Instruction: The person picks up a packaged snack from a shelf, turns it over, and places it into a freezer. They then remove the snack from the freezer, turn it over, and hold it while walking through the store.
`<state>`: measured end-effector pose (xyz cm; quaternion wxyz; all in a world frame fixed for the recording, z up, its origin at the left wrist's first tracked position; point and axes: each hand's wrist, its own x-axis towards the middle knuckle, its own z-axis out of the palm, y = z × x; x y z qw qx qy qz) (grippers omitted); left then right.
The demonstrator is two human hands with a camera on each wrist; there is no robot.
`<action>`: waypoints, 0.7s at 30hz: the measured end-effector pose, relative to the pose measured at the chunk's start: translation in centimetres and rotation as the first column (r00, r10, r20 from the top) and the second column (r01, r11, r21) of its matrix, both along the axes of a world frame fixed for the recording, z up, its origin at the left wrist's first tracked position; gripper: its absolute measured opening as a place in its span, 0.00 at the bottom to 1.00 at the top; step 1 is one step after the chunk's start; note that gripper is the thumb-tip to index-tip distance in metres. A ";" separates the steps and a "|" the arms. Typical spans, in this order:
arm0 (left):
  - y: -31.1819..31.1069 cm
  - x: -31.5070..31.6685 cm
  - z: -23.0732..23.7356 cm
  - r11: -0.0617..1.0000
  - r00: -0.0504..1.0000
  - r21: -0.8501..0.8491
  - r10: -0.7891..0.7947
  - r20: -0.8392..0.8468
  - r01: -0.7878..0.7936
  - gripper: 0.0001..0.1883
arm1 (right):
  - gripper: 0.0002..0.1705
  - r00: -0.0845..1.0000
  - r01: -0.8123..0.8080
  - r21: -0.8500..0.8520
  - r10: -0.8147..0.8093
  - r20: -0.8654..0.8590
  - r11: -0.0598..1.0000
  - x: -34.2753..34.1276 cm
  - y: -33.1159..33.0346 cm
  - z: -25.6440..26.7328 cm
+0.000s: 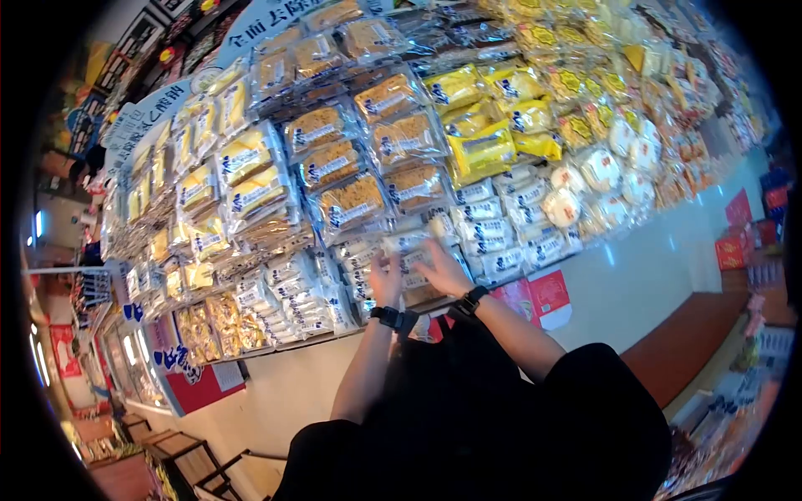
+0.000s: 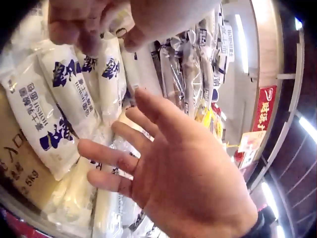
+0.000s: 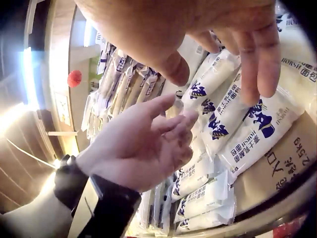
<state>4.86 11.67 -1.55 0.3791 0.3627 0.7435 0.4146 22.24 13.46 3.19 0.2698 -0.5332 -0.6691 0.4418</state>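
My left hand (image 1: 387, 280) is held palm inward with its fingers spread. In the left wrist view the left hand (image 2: 183, 173) holds nothing, its fingertips close beside white packets of bread. Opposite it, my right hand (image 1: 447, 272) reaches over the same row. The right wrist view shows the right hand (image 3: 198, 25) with fingers extended down over a white bread packet (image 3: 265, 126) and the thumb apart. Blue print marks each bread packet (image 2: 49, 119). Below them lies a brown cardboard surface (image 3: 285, 158) printed with 2.5kg.
Packs of brown-topped bread (image 1: 351, 200) stand in stacks behind the white packets. Yellow packages (image 1: 483, 152) and round white cakes (image 1: 600, 169) lie to the right. Further left are pale sliced cakes (image 1: 251, 200). Red signs (image 1: 547, 292) hang at the display's front edge.
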 end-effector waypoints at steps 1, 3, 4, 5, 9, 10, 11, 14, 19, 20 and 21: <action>0.1 0.6 1.6 0.998 0.999 -0.067 0.022 0.049 -0.018 0.28 | 0.40 1.000 -0.005 -0.017 0.005 0.023 1.000 0.2 0.0 -0.7; 0.7 1.1 3.1 0.989 0.995 -0.135 0.067 0.072 -0.056 0.28 | 0.38 0.997 -0.059 0.033 0.060 -0.047 0.998 0.8 0.3 -1.0; 0.8 1.4 3.2 0.987 0.996 -0.145 0.076 0.053 -0.068 0.27 | 0.37 0.996 -0.075 -0.016 0.075 -0.039 0.997 1.0 0.3 -0.5; 0.7 1.4 2.5 0.988 0.996 -0.139 0.065 -0.061 -0.073 0.26 | 0.37 0.990 -0.099 -0.014 0.097 -0.100 0.995 1.1 0.5 0.3; 0.2 2.7 4.6 0.991 0.968 0.060 0.128 -0.215 -0.118 0.21 | 0.38 0.985 -0.172 -0.007 0.172 -0.031 0.985 1.6 1.1 -0.3; -0.1 3.1 6.0 0.992 0.983 0.056 0.123 -0.138 -0.116 0.20 | 0.38 0.981 -0.194 -0.043 0.194 -0.013 0.980 2.0 1.2 -0.6; -0.5 3.5 7.1 0.992 0.992 0.053 0.116 -0.056 -0.113 0.19 | 0.37 0.983 -0.175 -0.013 0.173 -0.066 0.985 2.2 1.0 -0.9; -2.6 3.6 7.9 0.974 0.984 0.162 0.169 -0.054 -0.158 0.17 | 0.32 0.975 -0.138 -0.007 0.135 -0.175 0.990 2.3 0.8 -1.1; -7.8 2.9 12.2 0.977 0.976 0.108 0.165 0.144 -0.181 0.16 | 0.19 0.975 -0.123 -0.070 0.107 -0.194 0.990 2.7 -0.2 3.9; -8.8 2.5 11.9 0.968 0.965 0.158 0.162 0.207 -0.196 0.16 | 0.17 0.977 -0.149 -0.066 0.137 -0.162 0.987 2.3 -0.3 5.2; -9.8 2.3 12.6 0.955 0.951 0.207 0.154 0.267 -0.213 0.15 | 0.14 0.948 -0.168 -0.021 0.156 -0.277 0.986 1.7 -0.8 4.7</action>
